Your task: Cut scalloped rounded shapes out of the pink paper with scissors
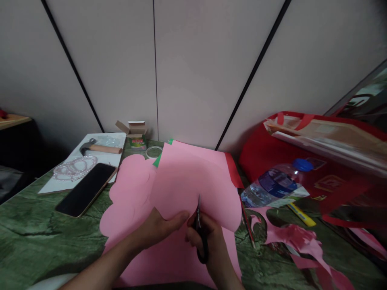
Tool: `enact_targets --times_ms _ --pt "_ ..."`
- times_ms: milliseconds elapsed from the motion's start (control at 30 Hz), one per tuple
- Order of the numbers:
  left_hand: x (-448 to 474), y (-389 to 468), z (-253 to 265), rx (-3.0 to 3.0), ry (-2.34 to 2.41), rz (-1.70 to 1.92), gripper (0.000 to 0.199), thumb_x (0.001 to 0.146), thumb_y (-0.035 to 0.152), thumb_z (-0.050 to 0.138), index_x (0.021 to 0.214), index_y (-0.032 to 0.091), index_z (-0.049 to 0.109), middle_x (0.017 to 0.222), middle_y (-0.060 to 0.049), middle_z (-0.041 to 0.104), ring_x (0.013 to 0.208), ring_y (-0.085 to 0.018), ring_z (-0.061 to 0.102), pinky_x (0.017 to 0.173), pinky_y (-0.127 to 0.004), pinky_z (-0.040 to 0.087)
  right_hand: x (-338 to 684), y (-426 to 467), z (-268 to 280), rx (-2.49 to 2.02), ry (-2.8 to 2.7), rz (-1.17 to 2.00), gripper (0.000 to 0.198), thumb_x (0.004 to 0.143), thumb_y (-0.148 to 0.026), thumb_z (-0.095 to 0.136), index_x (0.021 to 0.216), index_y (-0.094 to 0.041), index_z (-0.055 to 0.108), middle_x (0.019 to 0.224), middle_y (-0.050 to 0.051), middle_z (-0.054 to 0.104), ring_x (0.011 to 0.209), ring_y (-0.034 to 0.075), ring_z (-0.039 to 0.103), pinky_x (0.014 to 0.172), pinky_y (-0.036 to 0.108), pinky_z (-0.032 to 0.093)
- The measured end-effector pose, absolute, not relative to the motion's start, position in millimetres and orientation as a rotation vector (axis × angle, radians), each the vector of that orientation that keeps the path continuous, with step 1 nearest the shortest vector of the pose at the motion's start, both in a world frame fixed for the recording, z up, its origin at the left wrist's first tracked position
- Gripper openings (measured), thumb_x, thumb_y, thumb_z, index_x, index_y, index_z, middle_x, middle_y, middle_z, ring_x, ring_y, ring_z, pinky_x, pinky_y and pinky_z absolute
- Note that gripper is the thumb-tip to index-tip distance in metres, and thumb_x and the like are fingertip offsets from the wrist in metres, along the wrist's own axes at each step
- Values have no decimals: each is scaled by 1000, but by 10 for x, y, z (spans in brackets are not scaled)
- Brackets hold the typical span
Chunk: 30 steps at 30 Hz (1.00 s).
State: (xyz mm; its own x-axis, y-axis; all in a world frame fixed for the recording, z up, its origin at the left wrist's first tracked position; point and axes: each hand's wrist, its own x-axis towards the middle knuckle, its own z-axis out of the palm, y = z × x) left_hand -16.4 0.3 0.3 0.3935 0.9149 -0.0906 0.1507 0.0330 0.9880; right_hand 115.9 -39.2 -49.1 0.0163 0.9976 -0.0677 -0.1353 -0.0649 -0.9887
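Note:
A large sheet of pink paper point(184, 177) with a rounded lower right corner lies tilted above other pink sheets. My left hand point(163, 227) grips its lower edge, thumb on top and the other fingers hidden beneath. Close beside it, my right hand point(208, 237) is closed round a pair of scissors point(201, 237) with dark handles. Their blades point up and away, over the sheet's lower edge. To the left lies a pink paper shape point(128, 181) with a scalloped edge. Below my hands, more pink paper point(157, 270) covers the table.
A phone point(87, 189), hammer point(101, 148), beaded strand point(75, 168) and small open box point(137, 139) are at the left. On the right are a water bottle point(273, 185), pencil point(248, 223), yellow cutter point(302, 215), pink scraps point(298, 241) and a red bag point(260, 141).

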Motion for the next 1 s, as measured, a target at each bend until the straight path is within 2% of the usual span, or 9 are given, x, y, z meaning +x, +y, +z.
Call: enact_targets --times_ms 233,433,633,867,1000 --pt "-215 30 -128 1472 1039 783 16 75 28 54 63 17 58 56 1 60 54 -13 55 53 -25 44 1145 -392 -438 -1179 -1042 1330 12 62 -22 59 60 -19 48 43 -8 41 40 8 34 39 21 25" --pt "-237 47 -116 1488 1022 773 15 75 28 54 67 16 59 59 0 62 56 -14 56 53 -25 44 1149 -395 -456 -1198 -1081 1312 10 62 -16 57 59 -18 49 43 -7 42 40 8 34 39 21 24" --pt "-250 64 -124 1463 1060 758 13 74 28 56 75 15 58 73 -3 64 66 -15 58 57 -25 45 1152 -396 -469 -1155 -1033 1371 11 63 -19 59 60 -17 48 45 -7 42 41 7 34 39 19 24" --pt "-261 88 -129 1474 1010 859 24 74 25 56 98 19 56 97 -3 62 91 -18 55 75 -27 45 1165 -407 -393 -1182 -1141 1293 14 65 -20 58 58 -17 47 43 -6 42 41 8 35 39 20 26" --pt "-270 84 -169 1460 1033 886 22 74 25 57 94 18 56 92 -3 62 85 -17 55 71 -26 46 1155 -420 -404 -1189 -1138 1294 12 65 -20 58 60 -17 48 44 -6 43 42 8 36 40 20 28"
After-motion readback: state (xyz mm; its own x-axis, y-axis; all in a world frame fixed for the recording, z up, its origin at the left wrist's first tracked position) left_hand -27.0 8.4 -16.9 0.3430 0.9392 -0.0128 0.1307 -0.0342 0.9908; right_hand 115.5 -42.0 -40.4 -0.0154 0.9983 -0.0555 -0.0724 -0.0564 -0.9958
